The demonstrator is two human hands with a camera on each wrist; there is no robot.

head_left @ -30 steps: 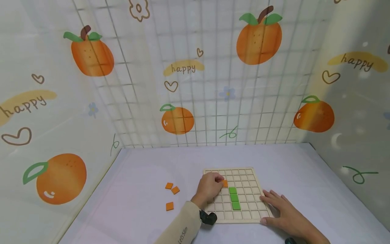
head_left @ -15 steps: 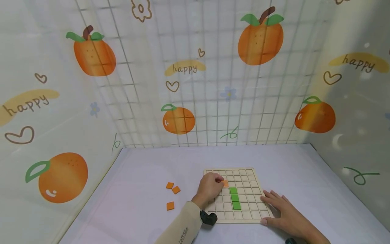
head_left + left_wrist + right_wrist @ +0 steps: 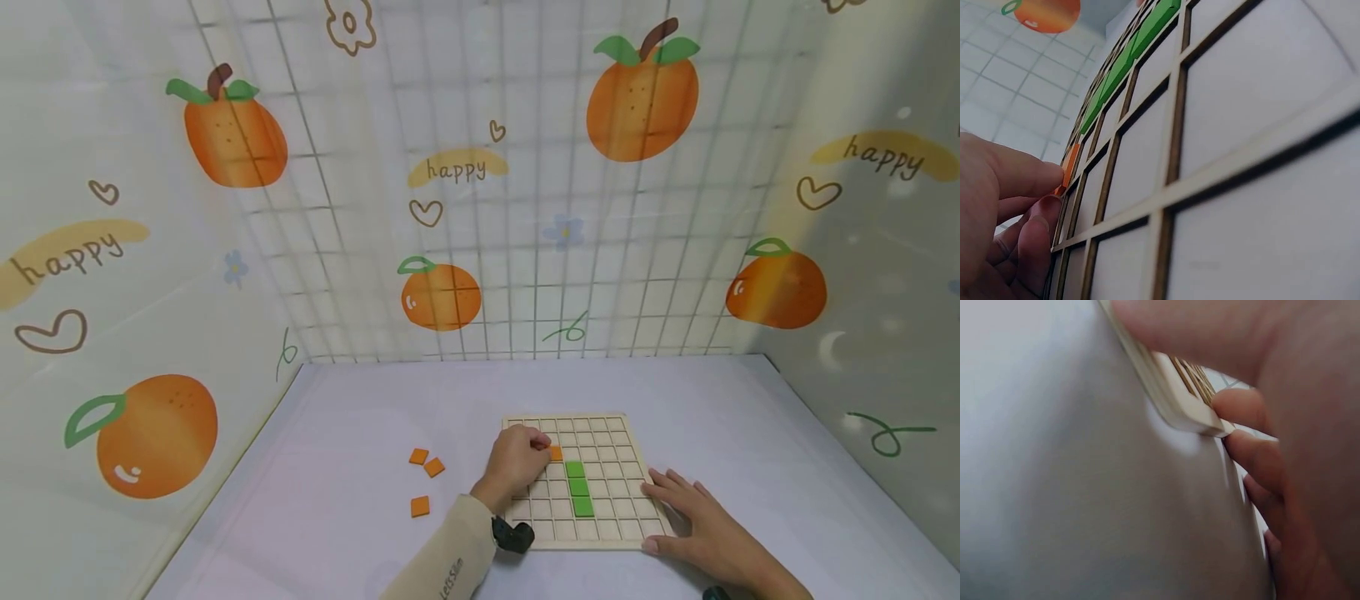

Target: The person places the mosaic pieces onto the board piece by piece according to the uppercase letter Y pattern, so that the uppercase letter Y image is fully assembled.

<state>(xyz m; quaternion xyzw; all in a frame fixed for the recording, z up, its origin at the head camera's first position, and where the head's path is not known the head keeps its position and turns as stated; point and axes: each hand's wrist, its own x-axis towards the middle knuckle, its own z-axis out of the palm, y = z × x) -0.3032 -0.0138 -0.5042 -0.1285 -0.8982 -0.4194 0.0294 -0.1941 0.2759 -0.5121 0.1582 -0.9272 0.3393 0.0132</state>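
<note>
A pale wooden grid board [image 3: 618, 504] lies on the table, with three green square tiles [image 3: 577, 487] in a column of its cells. My left hand [image 3: 517, 458] reaches over the board's left part. Its fingertips pinch an orange square tile [image 3: 556, 452], up and left of the green ones; the left wrist view shows this tile [image 3: 1069, 167] at the grid's ribs. Whether it sits fully in a cell, I cannot tell. At the board's right edge rests my right hand [image 3: 705, 525], fingers spread, the thumb touching the near corner.
Three loose orange tiles [image 3: 420, 506] lie on the white tabletop [image 3: 337, 483] left of the board. Behind and on both sides stand curtains [image 3: 517, 267] printed with oranges. A dark wrist device [image 3: 513, 535] sits on the left wrist, over the board's near left corner.
The camera view has shifted slightly. Both hands keep their places, the left with its fingertips at the same orange tile.
</note>
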